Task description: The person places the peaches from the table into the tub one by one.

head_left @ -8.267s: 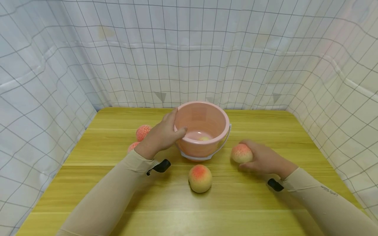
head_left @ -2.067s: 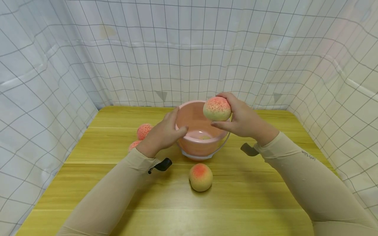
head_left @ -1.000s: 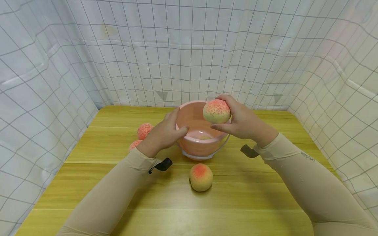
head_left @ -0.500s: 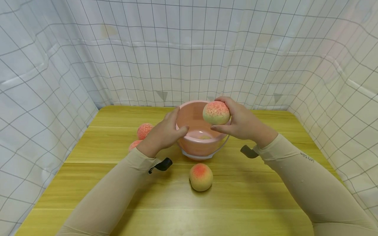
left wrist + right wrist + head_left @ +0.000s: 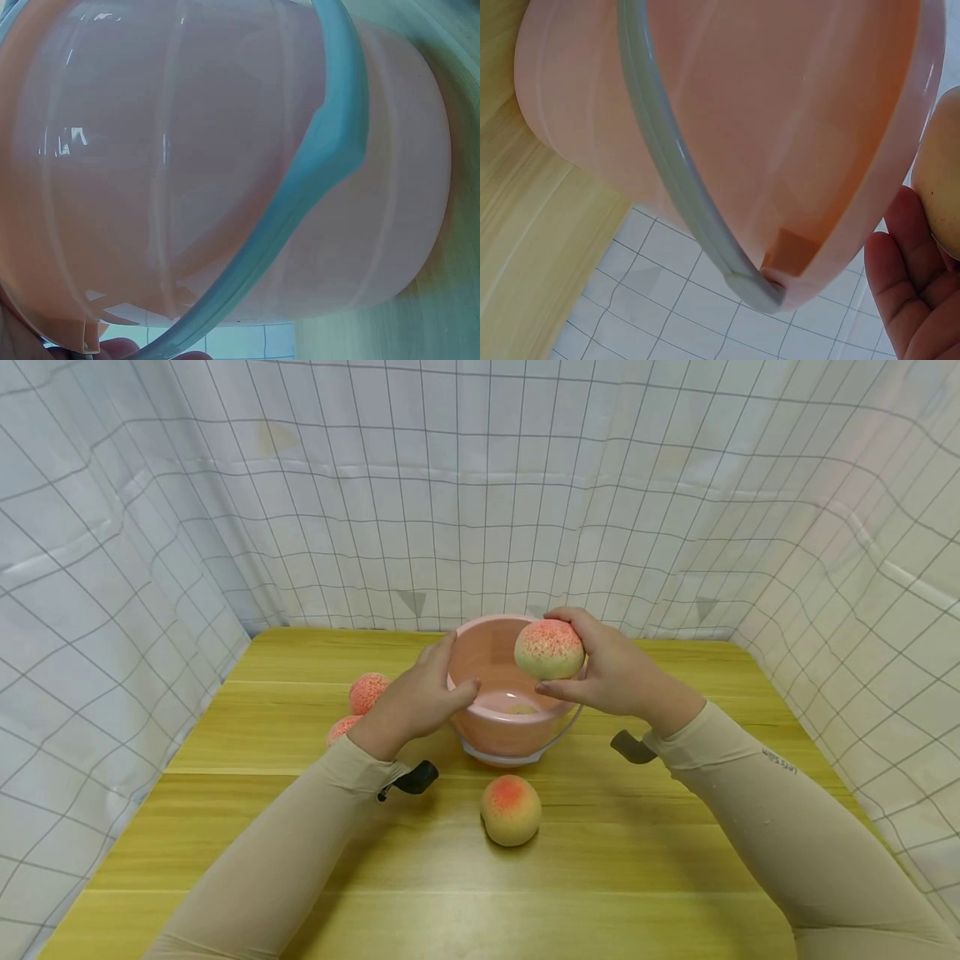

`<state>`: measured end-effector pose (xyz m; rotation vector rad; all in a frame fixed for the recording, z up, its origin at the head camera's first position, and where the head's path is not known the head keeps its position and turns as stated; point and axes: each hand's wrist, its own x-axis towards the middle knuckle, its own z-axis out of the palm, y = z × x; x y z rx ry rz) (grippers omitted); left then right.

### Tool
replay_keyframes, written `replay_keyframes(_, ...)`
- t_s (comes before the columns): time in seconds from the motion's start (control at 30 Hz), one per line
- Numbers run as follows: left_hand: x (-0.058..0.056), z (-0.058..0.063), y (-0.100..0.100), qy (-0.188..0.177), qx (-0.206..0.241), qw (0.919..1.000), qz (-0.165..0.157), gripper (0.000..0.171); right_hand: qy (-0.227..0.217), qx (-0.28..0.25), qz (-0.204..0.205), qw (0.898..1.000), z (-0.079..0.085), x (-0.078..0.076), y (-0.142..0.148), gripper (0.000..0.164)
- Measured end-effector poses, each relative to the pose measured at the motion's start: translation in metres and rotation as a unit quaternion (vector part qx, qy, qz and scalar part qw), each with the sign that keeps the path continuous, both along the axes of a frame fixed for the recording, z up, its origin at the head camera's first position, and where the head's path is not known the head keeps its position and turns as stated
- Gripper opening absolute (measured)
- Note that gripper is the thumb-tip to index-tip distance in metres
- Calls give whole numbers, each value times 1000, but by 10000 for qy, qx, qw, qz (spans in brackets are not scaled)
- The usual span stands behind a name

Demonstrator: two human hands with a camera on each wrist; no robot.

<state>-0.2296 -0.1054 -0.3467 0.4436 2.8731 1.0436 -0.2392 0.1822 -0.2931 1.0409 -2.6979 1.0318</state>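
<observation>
Right hand (image 5: 618,672) grips peach (image 5: 550,649) over bucket (image 5: 498,739); left hand (image 5: 420,697) pinches rim (image 5: 498,717); only head view shows yellowish object (image 5: 521,710) inside.

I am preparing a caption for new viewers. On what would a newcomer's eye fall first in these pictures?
Probably the pink bucket on the wooden table, gripped at its left side by the left hand. Next, the speckled peach in the right hand, seen against the right part of the bucket in the head view. A yellower peach with a red patch, on the table in front of the bucket, also stands out.
</observation>
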Motion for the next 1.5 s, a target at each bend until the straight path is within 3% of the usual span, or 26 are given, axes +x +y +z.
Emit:
replay_keyframes(0.93,0,-2,1,-151,-46,9999,36,95,-5,-42,100,9999,-5,2,6,73)
replay_keyframes(1.33,-1,0,0,-241,-32,9997,12,95,374,404,297,9980,0,27,7,78)
replay_keyframes(1.5,-1,2,0,-201,-77,9998,-39,96,771,382,651,9942,1,44,7,80)
